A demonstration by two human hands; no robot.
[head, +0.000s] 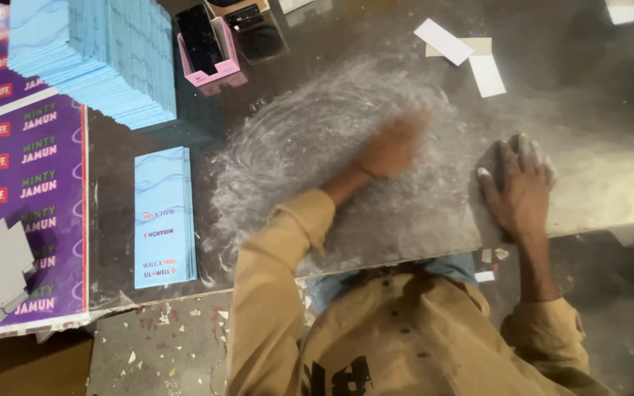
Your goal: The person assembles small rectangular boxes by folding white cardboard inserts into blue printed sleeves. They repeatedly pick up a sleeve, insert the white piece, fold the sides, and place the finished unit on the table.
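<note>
The left hand [394,147] is blurred over the white powder smear [317,154] on the dark grey table [588,154], arm bent at the elbow; its grip cannot be told. The right hand [519,183] lies flat, fingers spread, holding nothing. 1 narrow light blue printed card stack [163,216] lies left.

Motion-blurred left hand [392,144] over the white-smeared grey tabletop [317,158], fingers impossible to tell apart. Tall stack of pale blue printed cards [100,55] at eleven o'clock, cut off by the top edge. Purple printed sheet [27,169] at nine o'clock, cropped by the left edge. Pink open box [214,55] at twelve o'clock, dark contents unclear. Tan-shirted torso cut off at the bottom edge.
</note>
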